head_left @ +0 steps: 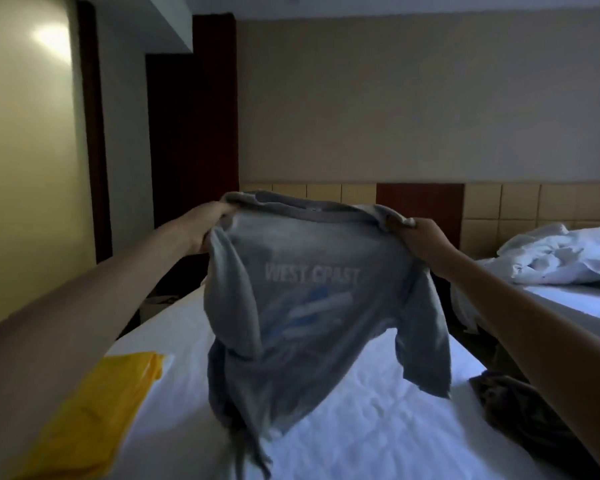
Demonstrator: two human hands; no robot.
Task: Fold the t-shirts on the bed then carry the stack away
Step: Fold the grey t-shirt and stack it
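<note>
We look across a bed [361,427] covered in a white, faintly quilted sheet, in a dim room with a plain beige wall [395,98] behind it. A padded headboard [520,209] of tan squares runs along the foot of that wall, broken by a dark red panel [420,206]. To the left stands dark wooden panelling [191,133], and a patch of light glares on the pale surface beside it [49,36].

On the sheet at our left lies a yellow garment [94,410], flat and folded. At our right, near the bed's edge, sits a dark crumpled garment [520,407]. A second bed [586,306] stands just beyond, with rumpled white bedding [551,254] heaped on it.

We hold the grey t-shirt [309,306] up above the middle of the bed, its print reading "WEST COAST". Our left hand [205,230] grips one shoulder, fingers curled into the cloth and partly hidden by it. Our right hand [420,240] pinches the other shoulder in a closed fist. The shirt hangs between them, its lower hem trailing onto the sheet.
</note>
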